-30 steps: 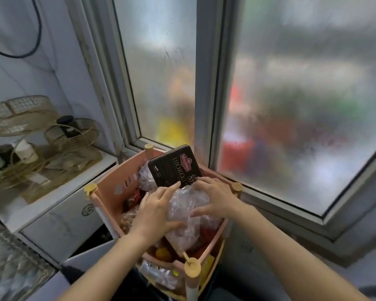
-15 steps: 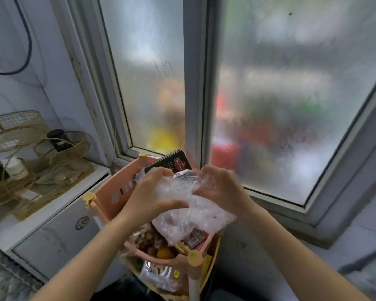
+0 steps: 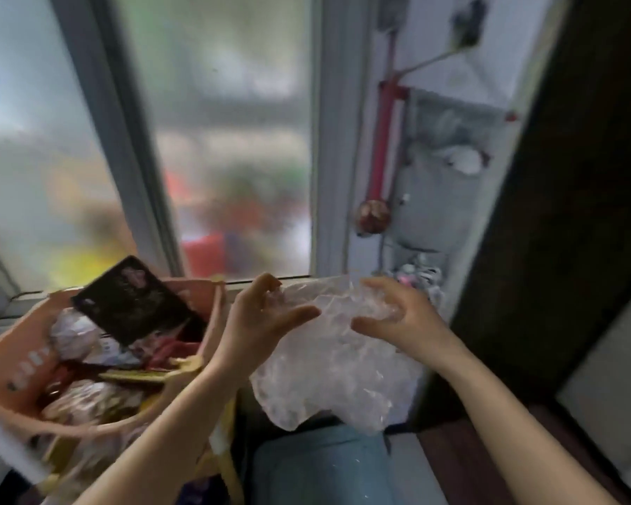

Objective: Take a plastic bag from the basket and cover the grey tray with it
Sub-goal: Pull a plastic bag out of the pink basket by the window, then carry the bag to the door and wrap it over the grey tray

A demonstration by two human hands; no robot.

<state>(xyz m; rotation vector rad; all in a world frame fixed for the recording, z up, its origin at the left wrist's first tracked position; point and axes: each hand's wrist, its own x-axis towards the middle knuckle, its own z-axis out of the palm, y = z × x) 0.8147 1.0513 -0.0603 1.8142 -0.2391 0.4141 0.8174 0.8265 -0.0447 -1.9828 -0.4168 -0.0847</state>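
Since the earlier frames the plastic bag [image 3: 328, 362] has come up out of the basket [image 3: 19, 362] and now hangs clear of it to the right, and the view has swung right so the basket sits at the lower left.

At the far left the pink basket stands below the frosted window [image 3: 230, 140], packed with wrapped snacks. A dark flat box [image 3: 132, 300] leans tilted out of its top, near the window sill.

Just right of the basket rim, the left hand [image 3: 263, 318] is raised with its fingers curled and thumb stretched out, gripping the upper left edge of the bag. The clear, crinkled bag spreads between the two hands and droops below them, its lower edge hanging above a blue surface [image 3: 321, 464] at the bottom of the view.

The right hand [image 3: 397, 315] holds the bag's upper right edge, fingers bent over the plastic and thumb pointing inward.

Behind the right hand a red pipe [image 3: 383, 147] runs down the wall, and a dark frame [image 3: 561, 213] stands at the far right. The picture is blurred by motion.
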